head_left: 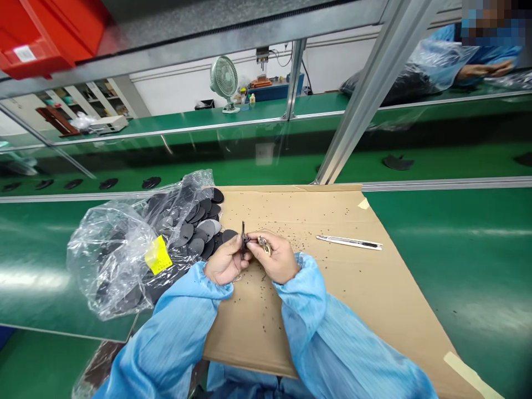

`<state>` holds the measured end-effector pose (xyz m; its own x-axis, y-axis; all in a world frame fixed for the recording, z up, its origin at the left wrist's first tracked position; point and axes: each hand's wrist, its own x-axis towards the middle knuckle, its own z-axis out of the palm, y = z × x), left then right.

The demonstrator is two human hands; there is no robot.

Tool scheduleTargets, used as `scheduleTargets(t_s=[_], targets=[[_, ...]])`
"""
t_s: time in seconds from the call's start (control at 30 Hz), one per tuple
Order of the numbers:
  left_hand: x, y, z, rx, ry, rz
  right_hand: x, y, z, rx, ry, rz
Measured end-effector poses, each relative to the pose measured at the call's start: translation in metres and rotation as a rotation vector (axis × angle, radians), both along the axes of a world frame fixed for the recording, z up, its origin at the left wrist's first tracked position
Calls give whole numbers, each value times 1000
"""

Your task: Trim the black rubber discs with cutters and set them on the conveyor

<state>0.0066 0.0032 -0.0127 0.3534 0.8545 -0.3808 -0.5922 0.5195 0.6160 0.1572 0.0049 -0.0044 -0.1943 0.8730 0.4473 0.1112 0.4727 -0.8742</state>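
Observation:
My left hand [224, 260] is closed on a thin black disc [243, 238], held on edge above the cardboard sheet [374, 299]. My right hand [276, 257] is closed on a small metal tool [263, 244] whose tip meets the disc's rim. Both hands touch each other near the sheet's middle. Small dark scraps lie scattered over the cardboard around them. A clear plastic bag [124, 249] full of several black discs lies just left of my left hand, with a yellow tag [158, 255] on it.
A silver utility knife [349, 242] lies on the cardboard to the right. Loose discs [398, 162] ride the green conveyor behind a slanted metal post [366, 94]. A small fan [224, 83] stands far back. Another person's hands [486, 69] work at the top right. A red bin [45, 33] hangs upper left.

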Motion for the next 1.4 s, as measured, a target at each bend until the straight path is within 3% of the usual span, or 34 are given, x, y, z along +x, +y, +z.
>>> scheduleTargets(t_s=[0.4,0.5,0.7,0.9,1.0,1.13,1.3,1.4], targets=[[-2,-1,3,33,2,-49,3,2,2,343,-233,-35],[-3,-2,2,42,12,-58,3,1,3,363,-270,-42],[-2,1,2,74,20,43,-4,-3,0,216,-121,-76],[2,1,8,173,197,258,-5,9,-22,-134,200,-447],[7,7,18,256,301,330,-2,19,-32,-233,338,-541],[8,50,36,505,647,389,-2,24,-37,-266,425,-588],[7,147,53,928,1451,486,-2,22,-35,-269,361,-616],[24,191,50,988,1671,341,-3,20,-35,-249,340,-625]])
